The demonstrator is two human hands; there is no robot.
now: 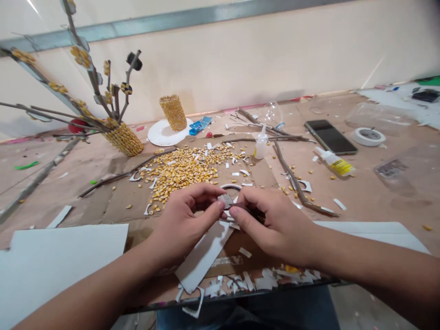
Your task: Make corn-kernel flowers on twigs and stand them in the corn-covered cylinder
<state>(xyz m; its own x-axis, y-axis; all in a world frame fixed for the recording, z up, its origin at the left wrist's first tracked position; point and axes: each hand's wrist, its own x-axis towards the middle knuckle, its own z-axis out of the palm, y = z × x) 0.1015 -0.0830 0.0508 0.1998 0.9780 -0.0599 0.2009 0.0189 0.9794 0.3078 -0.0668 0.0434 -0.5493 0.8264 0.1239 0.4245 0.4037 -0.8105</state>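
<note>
Between the thumb and fingers of my left hand (192, 213) is a small piece of white cardboard (226, 200). My right hand (275, 220) is closed around what look like dark scissors (257, 213), mostly covered by the fingers, their tip end close to the cardboard piece. Behind the fingertips shows part of a round ring (231, 187). A white cardboard strip (206, 256) lies below the hands. Just beyond them spreads a pile of corn kernels (187, 172) with paper scraps among it.
A corn-covered pot with branches (123, 137) stands back left; a corn-covered cup (173, 112) rests on a white disc (154, 134). Glue bottles (261, 144), a phone (330, 136), a tape roll (368, 136) and twigs (295, 178) lie rightward. Cut scraps (240, 282) line the front edge.
</note>
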